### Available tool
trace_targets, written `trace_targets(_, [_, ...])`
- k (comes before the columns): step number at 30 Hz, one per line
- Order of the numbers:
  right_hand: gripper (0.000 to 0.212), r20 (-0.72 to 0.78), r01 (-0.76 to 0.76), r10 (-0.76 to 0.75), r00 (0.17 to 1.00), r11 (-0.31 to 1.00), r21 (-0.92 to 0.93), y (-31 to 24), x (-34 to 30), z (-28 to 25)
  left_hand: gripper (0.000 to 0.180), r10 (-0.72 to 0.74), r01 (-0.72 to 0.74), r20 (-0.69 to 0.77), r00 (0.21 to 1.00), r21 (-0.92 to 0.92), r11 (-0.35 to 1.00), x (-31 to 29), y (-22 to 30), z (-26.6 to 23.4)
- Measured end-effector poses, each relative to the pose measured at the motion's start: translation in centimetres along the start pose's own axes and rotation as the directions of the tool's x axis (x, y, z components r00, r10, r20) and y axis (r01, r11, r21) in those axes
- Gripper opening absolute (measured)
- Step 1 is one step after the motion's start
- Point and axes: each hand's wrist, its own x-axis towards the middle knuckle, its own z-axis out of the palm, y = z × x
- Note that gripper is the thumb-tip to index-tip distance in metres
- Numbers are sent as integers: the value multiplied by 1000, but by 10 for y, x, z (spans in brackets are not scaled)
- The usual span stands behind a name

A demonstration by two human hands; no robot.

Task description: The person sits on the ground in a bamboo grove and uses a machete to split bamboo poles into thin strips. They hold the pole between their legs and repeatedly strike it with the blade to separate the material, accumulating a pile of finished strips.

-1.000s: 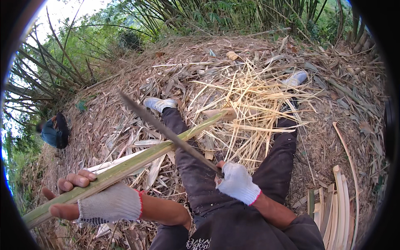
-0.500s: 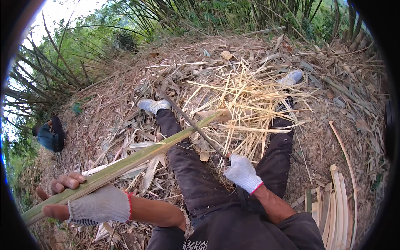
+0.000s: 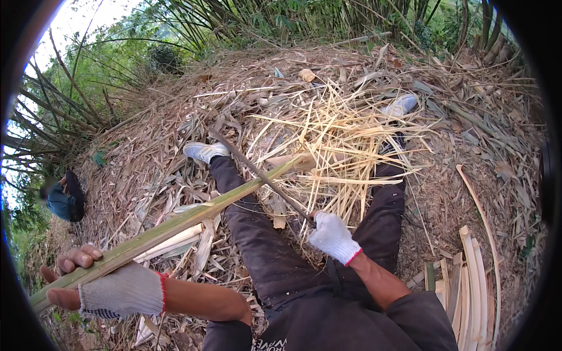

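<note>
My left hand [image 3: 114,286], in a white fingerless glove with a red cuff, is closed around the near end of a long split bamboo strip [image 3: 175,229]. The strip slants up to the right across my left leg, its far end over a pale wooden piece [image 3: 281,162] on the ground. My right hand [image 3: 335,238], gloved the same way, grips a long, thin-bladed knife [image 3: 243,159]. The dark blade points away to the left and crosses the strip near its far end. The knife's handle is mostly hidden in my fist.
Thin yellow bamboo shavings [image 3: 333,137] are heaped between and over my outstretched legs. Several pale split strips [image 3: 473,286] lie at my right. Dry leaves [image 3: 146,152] cover the ground. A person [image 3: 63,199] crouches at far left; bamboo clumps [image 3: 304,20] stand behind.
The whole view has shifted slightly, so most things appear a little farther left. My hands, the knife and the bamboo strip keep nearly the same places relative to one another.
</note>
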Motion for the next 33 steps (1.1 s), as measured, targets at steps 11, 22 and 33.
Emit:
trace_targets(11, [27,53,-161,168,984,980,-116,52,31,14,54,-16,16,31,999,-2,1000,4,-10,10])
trace_targets(22, [28,107,-275,292,950,950,-148,64,50,9,58,-37,37,43,998,11,999,13,-23,16])
trace_targets(33, [32,57,-415,421,905,905,-88,112,51,17,59,-65,66,57,996,-26,997,13,-22,19])
